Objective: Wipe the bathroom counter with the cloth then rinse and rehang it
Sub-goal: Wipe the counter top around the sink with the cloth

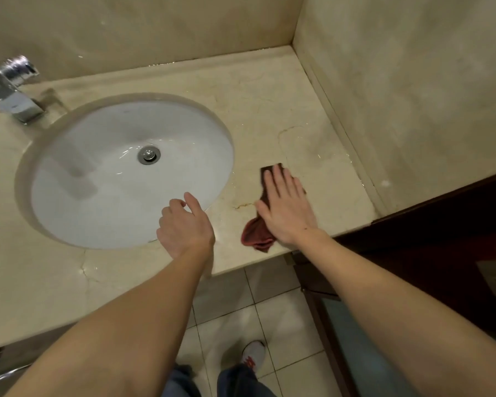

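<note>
Wiping stage in hand. The right hand (287, 207) lies flat, grip spread, pressing the red cloth (255, 234) onto the table (269, 110) right of the sink (69, 213), near the front edge. The left hand (184, 224) hovers at the sink's near rim, grip loosely curled, holding nothing. Wet streaks show far right; rinsing and rehanging are not yet done.

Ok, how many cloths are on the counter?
1: a dark red cloth on the counter right of the sink, pressed under the right hand. The left arm hides some counter, so another may be hidden.
</note>
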